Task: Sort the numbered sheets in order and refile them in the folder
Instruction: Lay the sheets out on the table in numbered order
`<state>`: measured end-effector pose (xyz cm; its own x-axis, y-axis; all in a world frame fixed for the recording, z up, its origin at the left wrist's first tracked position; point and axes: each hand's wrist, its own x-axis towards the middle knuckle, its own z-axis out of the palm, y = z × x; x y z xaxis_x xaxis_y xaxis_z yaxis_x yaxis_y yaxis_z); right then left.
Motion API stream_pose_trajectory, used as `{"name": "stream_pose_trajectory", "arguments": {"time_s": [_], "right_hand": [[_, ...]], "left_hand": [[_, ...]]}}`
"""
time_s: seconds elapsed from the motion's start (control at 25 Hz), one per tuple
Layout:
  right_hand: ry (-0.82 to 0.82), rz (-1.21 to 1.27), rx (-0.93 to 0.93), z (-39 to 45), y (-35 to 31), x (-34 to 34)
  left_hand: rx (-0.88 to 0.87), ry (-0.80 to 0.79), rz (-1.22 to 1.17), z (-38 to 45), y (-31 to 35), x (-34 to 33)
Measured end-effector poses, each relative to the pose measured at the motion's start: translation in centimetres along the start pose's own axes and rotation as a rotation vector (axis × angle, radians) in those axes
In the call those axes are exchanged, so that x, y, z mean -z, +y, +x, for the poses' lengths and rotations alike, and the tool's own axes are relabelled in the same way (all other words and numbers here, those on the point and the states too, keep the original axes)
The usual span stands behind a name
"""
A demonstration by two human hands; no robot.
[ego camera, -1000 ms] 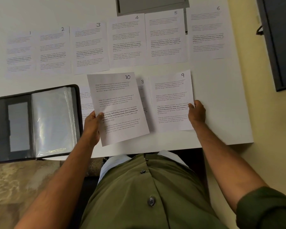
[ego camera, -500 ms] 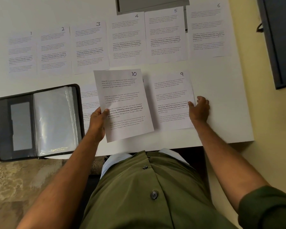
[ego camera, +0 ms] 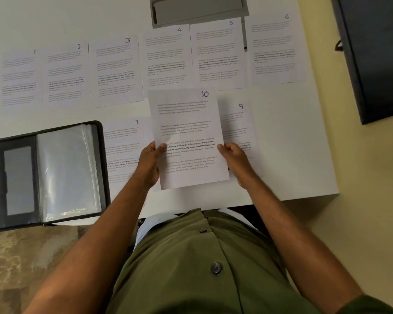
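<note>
Both hands hold sheet 10 point(ego camera: 188, 137) at the centre of the frame, above the white desk point(ego camera: 293, 143). The left hand point(ego camera: 149, 163) pinches its left edge with the thumb on the print; the right hand point(ego camera: 234, 157) pinches its right edge. Sheets 1 point(ego camera: 19, 80) to 6 point(ego camera: 275, 48) lie in a row across the upper part of the frame. Sheet 7 point(ego camera: 125, 143) and sheet 9 point(ego camera: 238, 125) lie flat either side of sheet 10. The open folder point(ego camera: 55, 173) lies at the left, overhanging the desk's near edge.
</note>
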<state>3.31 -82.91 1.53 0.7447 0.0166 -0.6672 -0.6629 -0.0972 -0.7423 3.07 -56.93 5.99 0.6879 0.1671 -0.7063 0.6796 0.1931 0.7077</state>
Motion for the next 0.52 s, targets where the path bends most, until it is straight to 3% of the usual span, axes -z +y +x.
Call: {"name": "stream_pose_trajectory", "arguments": {"time_s": [0.24, 0.52], "right_hand": [[0.154, 0.022, 0.117, -0.1, 0.7, 1.8], [0.449, -0.022, 0.182, 2.3, 1.3, 10.2]], "left_hand": [[0.012, -0.105, 0.051, -0.2, 0.0, -2.2], [0.019, -0.151, 0.086, -0.8, 0.2, -2.6]]}}
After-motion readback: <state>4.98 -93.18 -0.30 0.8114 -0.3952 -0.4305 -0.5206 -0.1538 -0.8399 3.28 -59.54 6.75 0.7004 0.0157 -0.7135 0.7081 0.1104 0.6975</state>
